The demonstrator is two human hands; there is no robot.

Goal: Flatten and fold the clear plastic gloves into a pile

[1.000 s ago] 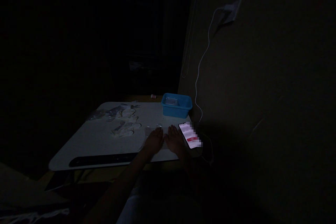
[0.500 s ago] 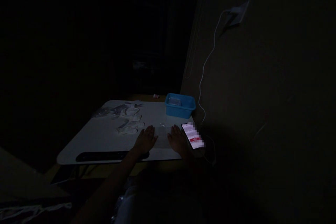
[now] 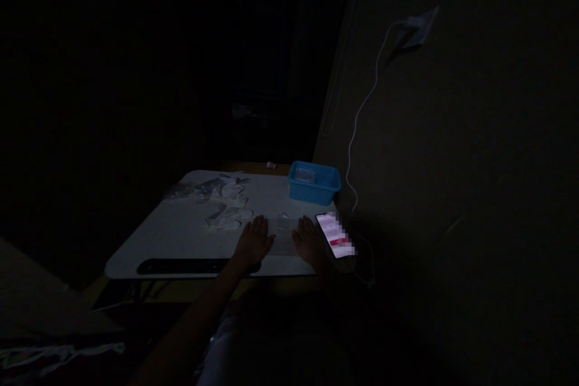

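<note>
The room is very dark. My left hand (image 3: 253, 240) lies flat on the white table (image 3: 181, 235), fingers stretched out. My right hand (image 3: 308, 241) also lies flat, fingers out, right beside a lit phone (image 3: 336, 235) at the table's right edge. Between the two hands lies a clear, flat plastic piece (image 3: 282, 229), faint in the gloom. Neither hand holds anything.
A blue plastic tub (image 3: 314, 181) stands at the table's far right corner. Crumpled pale gloves and clear wrappers (image 3: 221, 205) lie at the far left. A white cable (image 3: 362, 108) hangs from a wall socket (image 3: 418, 27). A dark strip (image 3: 190, 265) runs along the near edge.
My two hands have moved apart; they were side by side over the clear plastic piece and now lie either side of it. The view has shifted slightly.
</note>
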